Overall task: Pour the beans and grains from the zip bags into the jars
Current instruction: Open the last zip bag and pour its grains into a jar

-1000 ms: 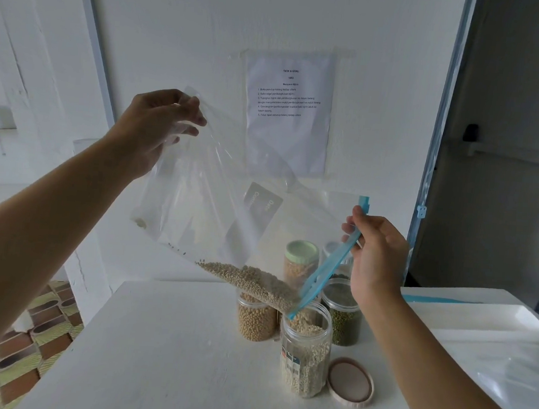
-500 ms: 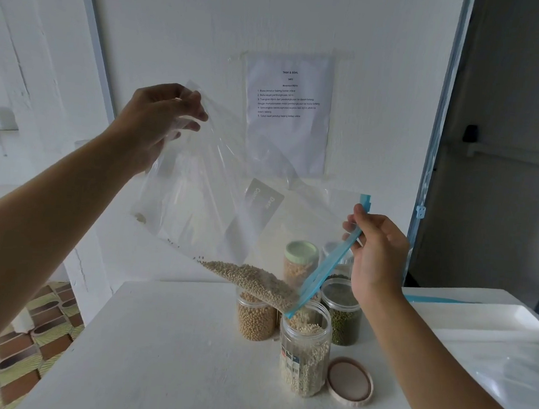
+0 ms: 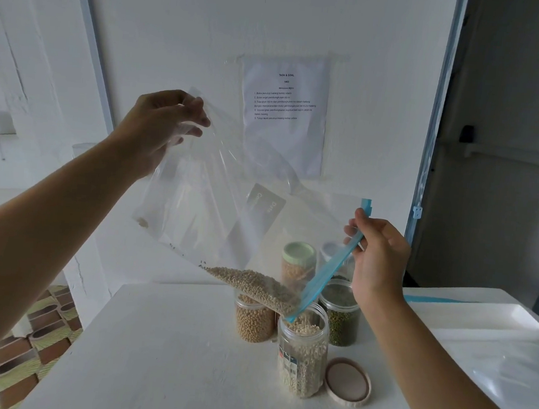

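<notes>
A clear zip bag [image 3: 216, 206] with a blue zip strip [image 3: 327, 273] hangs tilted over an open clear jar [image 3: 302, 358] of pale grains. My left hand [image 3: 158, 124] pinches the bag's raised bottom corner, up and to the left. My right hand [image 3: 377, 254] grips the blue zip end beside the jar's mouth. Pale grains [image 3: 255, 284] lie heaped in the bag's low corner and run into the jar, which is more than half full. The jar's beige lid [image 3: 347, 381] rests flat on the table to its right.
Behind the open jar stand a jar of yellow beans [image 3: 254, 322], a jar of green beans [image 3: 341, 316] and a green-lidded jar [image 3: 299, 264]. A white tray [image 3: 478, 321] and clear plastic lie at the right of the white table [image 3: 153, 356]. A printed sheet [image 3: 285, 115] hangs on the wall.
The heap of grains in the bag has slid a little toward the jar's mouth. Both hands hold nearly the same positions.
</notes>
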`<state>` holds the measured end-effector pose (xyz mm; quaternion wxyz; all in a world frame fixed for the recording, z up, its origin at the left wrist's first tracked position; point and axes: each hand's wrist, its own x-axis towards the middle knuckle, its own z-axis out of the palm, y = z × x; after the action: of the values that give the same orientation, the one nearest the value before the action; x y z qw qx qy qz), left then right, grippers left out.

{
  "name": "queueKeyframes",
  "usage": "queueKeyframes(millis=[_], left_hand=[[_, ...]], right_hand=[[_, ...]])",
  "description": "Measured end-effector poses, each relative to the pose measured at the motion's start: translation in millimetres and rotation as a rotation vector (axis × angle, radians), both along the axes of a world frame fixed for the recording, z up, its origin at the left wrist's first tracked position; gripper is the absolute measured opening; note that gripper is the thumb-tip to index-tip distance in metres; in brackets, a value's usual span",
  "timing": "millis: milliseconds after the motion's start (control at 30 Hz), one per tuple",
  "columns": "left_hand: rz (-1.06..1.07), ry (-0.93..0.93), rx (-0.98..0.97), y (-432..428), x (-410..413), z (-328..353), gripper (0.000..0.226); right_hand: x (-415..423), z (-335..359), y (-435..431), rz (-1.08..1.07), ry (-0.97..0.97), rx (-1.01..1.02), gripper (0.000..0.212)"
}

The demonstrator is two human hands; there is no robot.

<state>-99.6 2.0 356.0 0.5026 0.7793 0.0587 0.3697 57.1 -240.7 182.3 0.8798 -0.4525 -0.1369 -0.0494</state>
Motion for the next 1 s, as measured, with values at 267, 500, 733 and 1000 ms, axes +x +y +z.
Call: queueKeyframes(millis=[267,500,733,1000], left_hand=[[-0.025,0.024,0.008,-4,9,-3,0.020],[-0.022,0.036,0.016,-8,16,-3,0.021],[-0.019,0.040,0.025,-8,20,-4,0.020],[-0.006,0.032,0.066,-6,19,3,0.021]], right_hand=[[5,-7,-5,-0.017,0.033,0.024,0.015],[10,-8,-8,-0.034,0.033,0.024,0.015],[14,-12,-6,-0.050,0.034,0.009,0.015],[12,-9,-3,-0.034,0.031,0.029,0.015]])
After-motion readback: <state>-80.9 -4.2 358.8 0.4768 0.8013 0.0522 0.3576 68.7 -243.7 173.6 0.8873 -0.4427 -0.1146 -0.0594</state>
